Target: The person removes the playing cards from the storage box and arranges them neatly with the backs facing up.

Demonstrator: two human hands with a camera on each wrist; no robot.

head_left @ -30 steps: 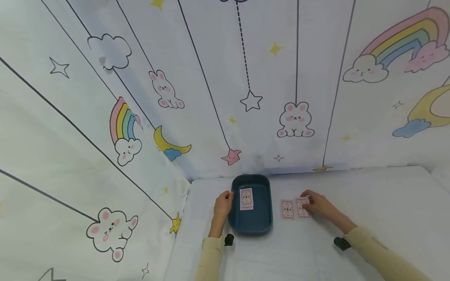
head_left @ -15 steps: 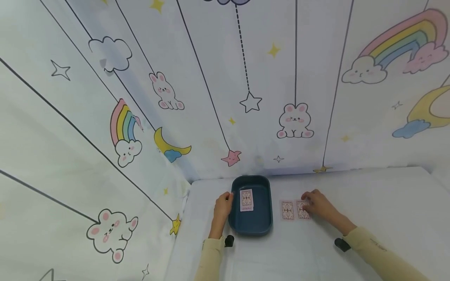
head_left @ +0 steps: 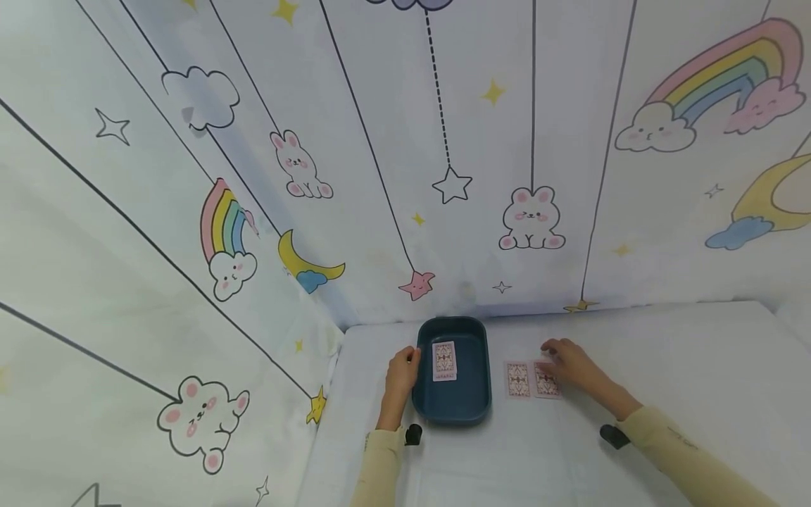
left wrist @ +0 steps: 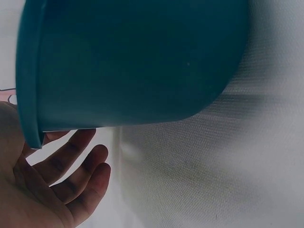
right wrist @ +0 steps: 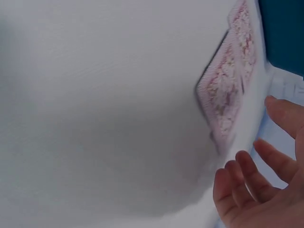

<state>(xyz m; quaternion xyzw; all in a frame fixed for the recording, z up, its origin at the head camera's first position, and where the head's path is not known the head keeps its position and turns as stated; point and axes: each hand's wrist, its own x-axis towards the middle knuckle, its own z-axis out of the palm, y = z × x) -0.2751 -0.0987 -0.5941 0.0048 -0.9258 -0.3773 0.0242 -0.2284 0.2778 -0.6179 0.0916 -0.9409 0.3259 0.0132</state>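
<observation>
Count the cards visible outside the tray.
2: the left card beside the tray, and the right card, partly covered by the right hand in the head view. More may be hidden underneath.

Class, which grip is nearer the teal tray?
Left. The left grip is at the left edge of the tray; the right grip is to its right, by the outer card.

Tray [left wrist: 137, 61] cropped (left wrist view), rightmost card [head_left: 546, 386] partly hidden

We see pale yellow sleeves [head_left: 684, 454], black pieces [head_left: 413, 434] beside the cuffs [head_left: 384, 440], a bare left hand [head_left: 402, 370] and bare right hand [head_left: 573, 365].
</observation>
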